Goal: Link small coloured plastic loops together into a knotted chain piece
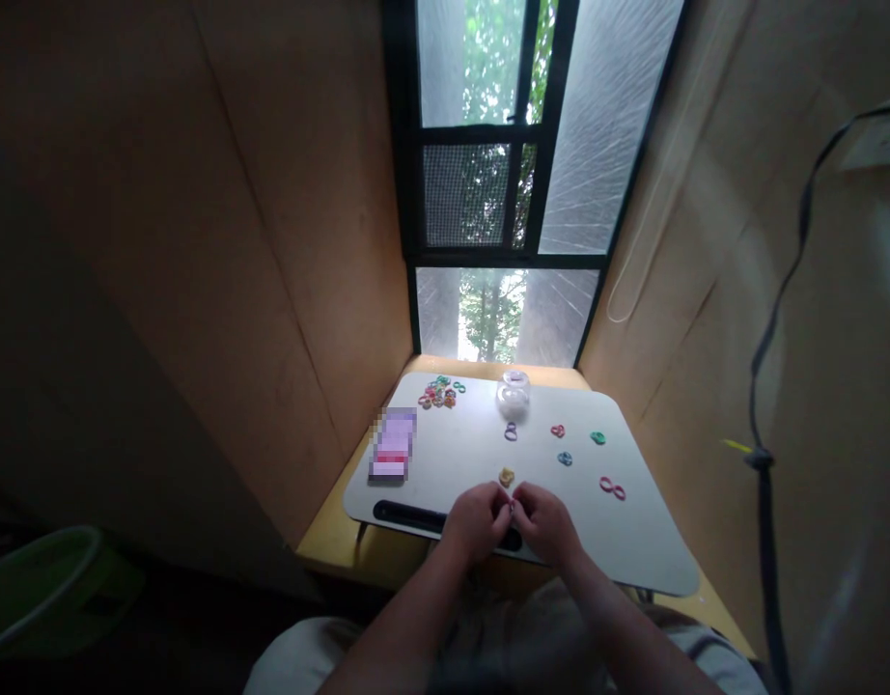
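Note:
My left hand (480,519) and my right hand (544,523) meet over the front edge of the white lap table (459,454). Both are closed in a pinch, fingertips together. Between them shows a tiny pinkish-purple bit, too small to make out. Just beyond my fingertips lies a yellow band bundle (507,477). Farther off is a purple looped band (511,431). To the right lie a red band (557,430), a blue band (565,458), a green band (597,438) and a pink figure-eight band (612,488).
A pile of coloured bands (439,393) lies at the back left. A blurred purple phone-like rectangle (393,444) is below it. A clear round jar (514,394) stands at the back. A black slot (408,516) runs along the front. A dark cord (762,386) hangs right.

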The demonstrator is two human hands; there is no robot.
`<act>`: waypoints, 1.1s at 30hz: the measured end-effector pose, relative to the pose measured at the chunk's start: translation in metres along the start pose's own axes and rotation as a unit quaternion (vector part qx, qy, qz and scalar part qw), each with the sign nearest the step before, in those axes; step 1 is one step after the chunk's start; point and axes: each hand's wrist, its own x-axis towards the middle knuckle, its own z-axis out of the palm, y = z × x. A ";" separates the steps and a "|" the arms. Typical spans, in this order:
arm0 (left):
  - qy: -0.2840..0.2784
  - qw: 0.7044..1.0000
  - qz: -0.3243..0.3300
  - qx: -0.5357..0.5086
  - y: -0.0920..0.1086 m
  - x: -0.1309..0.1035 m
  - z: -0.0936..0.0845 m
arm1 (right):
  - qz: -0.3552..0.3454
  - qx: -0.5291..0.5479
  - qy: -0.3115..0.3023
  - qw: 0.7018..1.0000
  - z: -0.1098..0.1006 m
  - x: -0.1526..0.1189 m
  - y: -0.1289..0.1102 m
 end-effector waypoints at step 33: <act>-0.008 1.000 -0.009 0.007 0.005 -0.002 -0.003 | 0.001 -0.015 -0.002 1.000 -0.003 -0.001 -0.004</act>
